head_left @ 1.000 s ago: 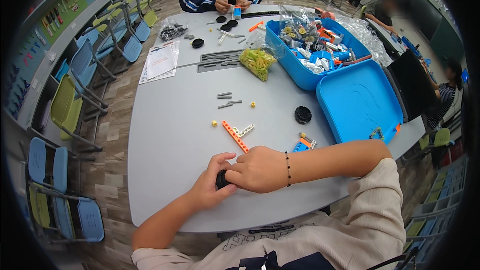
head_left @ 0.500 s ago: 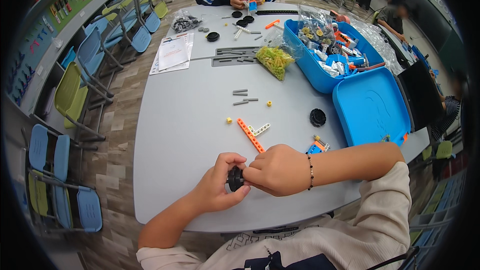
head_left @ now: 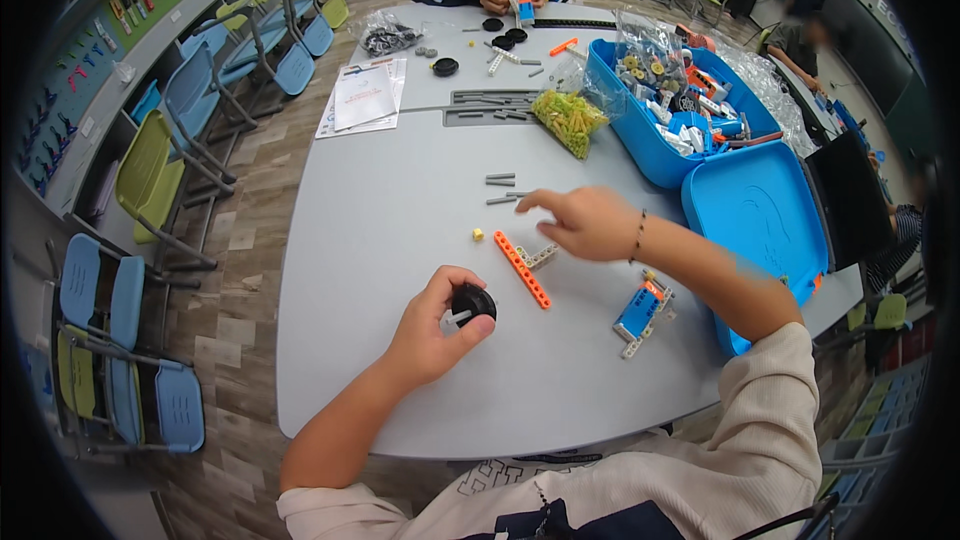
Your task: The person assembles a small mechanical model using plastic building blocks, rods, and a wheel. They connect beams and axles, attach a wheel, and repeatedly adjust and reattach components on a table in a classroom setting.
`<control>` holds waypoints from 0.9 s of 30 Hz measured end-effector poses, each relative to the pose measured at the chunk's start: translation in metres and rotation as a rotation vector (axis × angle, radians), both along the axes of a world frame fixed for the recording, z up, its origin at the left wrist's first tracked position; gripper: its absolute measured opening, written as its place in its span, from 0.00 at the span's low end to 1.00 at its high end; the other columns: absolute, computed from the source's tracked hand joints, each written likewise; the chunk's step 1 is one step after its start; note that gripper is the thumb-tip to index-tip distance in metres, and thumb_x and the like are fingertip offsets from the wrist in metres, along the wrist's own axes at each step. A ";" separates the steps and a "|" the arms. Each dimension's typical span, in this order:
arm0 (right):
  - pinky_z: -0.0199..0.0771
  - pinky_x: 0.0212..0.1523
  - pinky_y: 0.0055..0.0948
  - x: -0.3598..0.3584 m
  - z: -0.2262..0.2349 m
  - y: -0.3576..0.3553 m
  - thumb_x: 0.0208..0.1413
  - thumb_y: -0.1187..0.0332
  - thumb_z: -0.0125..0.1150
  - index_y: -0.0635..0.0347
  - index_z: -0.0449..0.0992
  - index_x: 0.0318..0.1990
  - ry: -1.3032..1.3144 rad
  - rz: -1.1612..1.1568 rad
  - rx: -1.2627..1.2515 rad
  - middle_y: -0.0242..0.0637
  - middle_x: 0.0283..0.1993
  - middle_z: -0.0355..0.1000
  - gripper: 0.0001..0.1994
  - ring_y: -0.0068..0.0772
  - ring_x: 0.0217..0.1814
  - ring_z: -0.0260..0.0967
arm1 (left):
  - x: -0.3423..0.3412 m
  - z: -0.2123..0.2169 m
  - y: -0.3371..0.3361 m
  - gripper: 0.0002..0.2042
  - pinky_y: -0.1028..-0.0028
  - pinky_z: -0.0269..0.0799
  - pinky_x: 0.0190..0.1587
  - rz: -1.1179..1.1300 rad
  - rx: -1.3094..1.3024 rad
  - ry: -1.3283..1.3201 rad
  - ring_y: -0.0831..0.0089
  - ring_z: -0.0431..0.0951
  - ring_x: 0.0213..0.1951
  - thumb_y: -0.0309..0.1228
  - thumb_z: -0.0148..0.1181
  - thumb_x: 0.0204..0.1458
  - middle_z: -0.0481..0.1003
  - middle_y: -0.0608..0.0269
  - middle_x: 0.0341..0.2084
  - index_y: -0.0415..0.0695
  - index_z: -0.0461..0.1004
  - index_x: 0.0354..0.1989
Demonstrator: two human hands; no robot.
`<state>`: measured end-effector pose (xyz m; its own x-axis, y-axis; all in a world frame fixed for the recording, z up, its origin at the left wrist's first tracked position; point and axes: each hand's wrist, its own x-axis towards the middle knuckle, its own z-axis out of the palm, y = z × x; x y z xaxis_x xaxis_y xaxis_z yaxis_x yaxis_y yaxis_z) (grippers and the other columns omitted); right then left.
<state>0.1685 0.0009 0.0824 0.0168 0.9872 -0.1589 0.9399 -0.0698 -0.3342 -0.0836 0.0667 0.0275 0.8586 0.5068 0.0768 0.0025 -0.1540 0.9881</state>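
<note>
Left hand point(head_left: 432, 332) pinches a round black rubbery wheel point(head_left: 472, 302).

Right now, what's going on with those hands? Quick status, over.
Left hand grips a black wheel. Right hand open, reaching over small grey pins. Orange beam lies between them. Nothing blocking.

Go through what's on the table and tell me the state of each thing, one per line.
Left hand: gripping a black wheel.
Right hand: open, empty, over the table.
Orange beam: lying flat.
Blue bin: open, full of parts.
Blue lid: off, beside the bin.
Yellow parts bag: lying against the bin.
</note>
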 end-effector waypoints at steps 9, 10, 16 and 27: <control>0.71 0.32 0.38 0.016 -0.008 0.032 0.51 0.69 0.48 0.46 0.73 0.50 -0.356 -0.029 -0.124 0.38 0.31 0.76 0.18 0.39 0.33 0.74 | 0.016 -0.015 0.021 0.16 0.75 0.68 0.45 0.159 -0.085 0.056 0.79 0.70 0.40 0.32 0.59 0.53 0.69 0.66 0.36 0.43 0.63 0.47; 0.71 0.32 0.38 0.016 -0.010 0.032 0.51 0.69 0.48 0.46 0.73 0.50 -0.358 -0.022 -0.132 0.38 0.31 0.76 0.18 0.39 0.33 0.74 | 0.016 -0.017 0.022 0.17 0.75 0.68 0.46 0.146 -0.102 0.036 0.79 0.70 0.40 0.31 0.59 0.53 0.69 0.66 0.36 0.43 0.63 0.48; 0.71 0.31 0.38 0.024 -0.022 0.029 0.51 0.69 0.48 0.46 0.74 0.49 -0.338 -0.023 -0.048 0.38 0.31 0.76 0.17 0.39 0.33 0.74 | 0.015 -0.023 0.025 0.22 0.73 0.64 0.53 0.096 -0.101 -0.065 0.78 0.70 0.42 0.28 0.63 0.50 0.69 0.65 0.38 0.43 0.62 0.52; 0.69 0.25 0.36 -0.016 -0.015 0.002 0.51 0.65 0.53 0.46 0.72 0.48 0.048 0.270 0.259 0.34 0.23 0.73 0.15 0.38 0.24 0.72 | 0.017 -0.028 0.031 0.24 0.68 0.59 0.62 0.072 -0.034 -0.236 0.73 0.68 0.51 0.18 0.62 0.46 0.67 0.62 0.48 0.43 0.62 0.52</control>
<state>0.1524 0.0030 0.0674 -0.2513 0.9625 0.1026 0.8955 0.2714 -0.3527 -0.0663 0.0981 -0.0009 0.7804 0.5721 0.2524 -0.2189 -0.1282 0.9673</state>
